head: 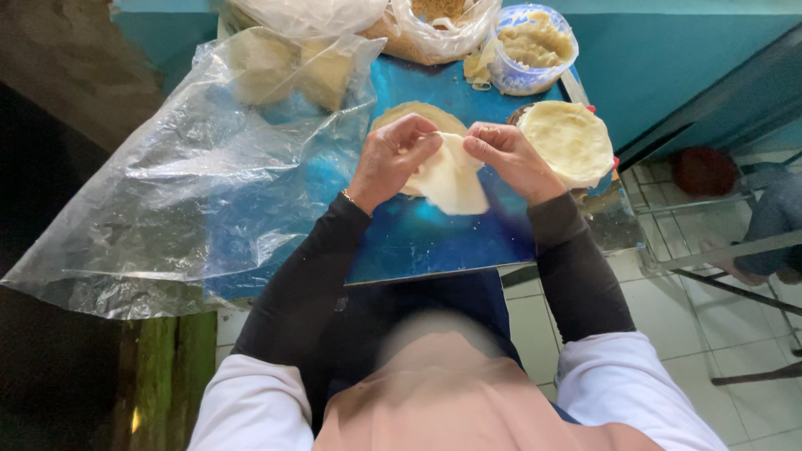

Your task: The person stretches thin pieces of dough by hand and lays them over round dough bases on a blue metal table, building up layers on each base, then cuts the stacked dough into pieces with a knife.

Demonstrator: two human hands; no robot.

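My left hand (pixel 393 159) and my right hand (pixel 508 157) both pinch the top edge of a thin pale dough wrapper (pixel 451 179), folded and hanging between them above a blue table top (pixel 418 238). Under the wrapper lies a flat round dough sheet (pixel 418 113). To the right sits a stack of round wrappers (pixel 568 140) on a plate. A clear plastic tub of pale yellowish filling (pixel 535 46) stands at the far edge.
A large crumpled clear plastic sheet (pixel 192 175) covers the table's left half and hangs over its edge. Plastic bags (pixel 434 29) with food sit at the far side. White floor tiles (pixel 668 292) and a metal frame (pixel 735 250) lie to the right.
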